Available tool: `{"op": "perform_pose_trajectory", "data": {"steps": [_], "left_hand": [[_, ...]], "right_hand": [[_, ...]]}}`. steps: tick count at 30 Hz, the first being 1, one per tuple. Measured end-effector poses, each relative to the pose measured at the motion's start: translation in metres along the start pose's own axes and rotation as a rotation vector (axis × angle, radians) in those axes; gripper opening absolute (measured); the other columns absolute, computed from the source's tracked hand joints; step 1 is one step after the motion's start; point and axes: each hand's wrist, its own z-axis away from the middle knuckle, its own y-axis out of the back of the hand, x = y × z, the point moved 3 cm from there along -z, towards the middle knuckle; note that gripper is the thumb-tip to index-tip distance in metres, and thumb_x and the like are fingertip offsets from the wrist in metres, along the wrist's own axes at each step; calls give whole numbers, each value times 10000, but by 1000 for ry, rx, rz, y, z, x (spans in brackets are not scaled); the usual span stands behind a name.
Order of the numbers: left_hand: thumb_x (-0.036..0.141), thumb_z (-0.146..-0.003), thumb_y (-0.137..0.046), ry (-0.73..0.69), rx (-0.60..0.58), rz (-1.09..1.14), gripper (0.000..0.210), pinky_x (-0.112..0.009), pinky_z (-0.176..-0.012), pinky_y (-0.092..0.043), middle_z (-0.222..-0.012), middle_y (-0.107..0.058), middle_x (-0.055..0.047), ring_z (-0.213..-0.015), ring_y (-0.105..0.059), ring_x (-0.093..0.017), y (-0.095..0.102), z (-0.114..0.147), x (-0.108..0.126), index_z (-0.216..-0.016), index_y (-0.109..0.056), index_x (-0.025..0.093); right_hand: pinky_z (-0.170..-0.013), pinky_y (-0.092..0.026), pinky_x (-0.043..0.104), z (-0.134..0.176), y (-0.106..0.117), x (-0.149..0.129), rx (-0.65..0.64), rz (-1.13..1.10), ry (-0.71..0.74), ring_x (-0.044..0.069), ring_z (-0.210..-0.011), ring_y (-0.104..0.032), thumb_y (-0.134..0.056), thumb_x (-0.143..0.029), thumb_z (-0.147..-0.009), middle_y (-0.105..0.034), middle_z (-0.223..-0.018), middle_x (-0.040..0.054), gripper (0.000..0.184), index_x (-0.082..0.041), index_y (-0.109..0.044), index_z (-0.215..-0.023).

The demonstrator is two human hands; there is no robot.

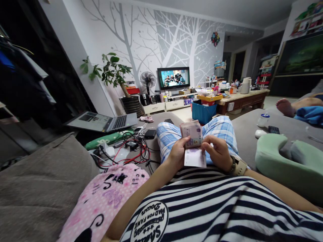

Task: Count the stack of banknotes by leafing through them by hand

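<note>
A stack of banknotes (pixel 191 131) is held upright over my lap, a figure 5 showing on its front note. My left hand (pixel 178 150) grips the stack's left side, thumb across its face. One lighter banknote (pixel 195 158) is folded down toward my belly below the stack. At the right edge, my right hand (pixel 217 151) has its thumb and curled fingers closed against the notes. Whether it pinches a single note or several, I cannot make out. A watch with a pale strap (pixel 240 166) circles my right wrist.
To the left are an open laptop (pixel 106 121), tangled cables (pixel 136 148) and a pink patterned cushion (pixel 113 191). A green neck pillow (pixel 271 158), a white mouse (pixel 260 133) and a jar (pixel 263 120) lie at right. Another person's bare foot (pixel 285 107) rests beyond. A blue bin (pixel 204 112) stands ahead.
</note>
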Motion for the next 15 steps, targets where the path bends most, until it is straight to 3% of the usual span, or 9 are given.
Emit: {"op": "perform_pose_trajectory", "data": {"steps": [5,15], "left_hand": [[88,-788,-551,-51,7,-30,274,-418,-829,-560,-809,-755,-119,-819,-718,-268,4,1,1,-1023,-687,59],[54,-702,-639,-86,-22,-36,342,-435,-831,-560,-840,-759,-103,-811,-718,-268,6,1,-2,-1038,-691,92]], "right_hand": [[-528,-343,256,-3,3,14,213,101,-203,113,-526,-411,-619,-396,-861,-466,-551,-46,295,-204,-512,-664],[-507,-345,249,-5,1,32,247,-5,-346,117,-522,-417,-683,-433,-793,-462,-586,-59,278,-217,-509,-789]]}}
